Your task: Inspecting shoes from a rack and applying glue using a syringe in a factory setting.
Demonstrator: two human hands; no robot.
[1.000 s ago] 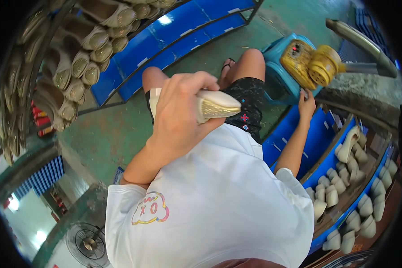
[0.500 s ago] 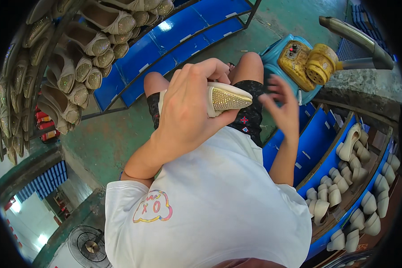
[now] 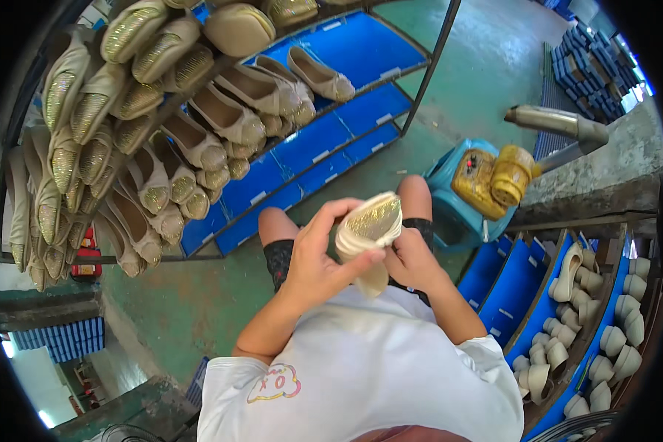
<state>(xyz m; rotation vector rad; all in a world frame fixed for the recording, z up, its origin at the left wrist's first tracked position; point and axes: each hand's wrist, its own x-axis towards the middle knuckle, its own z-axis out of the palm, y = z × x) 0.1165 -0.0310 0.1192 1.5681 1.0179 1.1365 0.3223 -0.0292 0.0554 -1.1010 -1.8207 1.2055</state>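
the right hand (image 3: 418, 259), earlier apart, is now gripping the edge of one glitter-toed beige ballet flat (image 3: 359, 241), so two hands are working it above the black shorts (image 3: 276, 259). the left hand (image 3: 313, 261) is curling half-closed around it. one yellow machine (image 3: 473, 183) is topping one blue stool (image 3: 436, 190); racked flats (image 3: 232, 118) are overlapping beyond counting.

We have a shoe (image 3: 373, 230) between our left grip (image 3: 313, 258) and right grip (image 3: 415, 258); left of them, more shoes (image 3: 244, 127) line a rack (image 3: 302, 163); right, a machine (image 3: 473, 180) tops a stand (image 3: 439, 183) beyond shelves (image 3: 504, 320) bearing other shoes (image 3: 566, 274).
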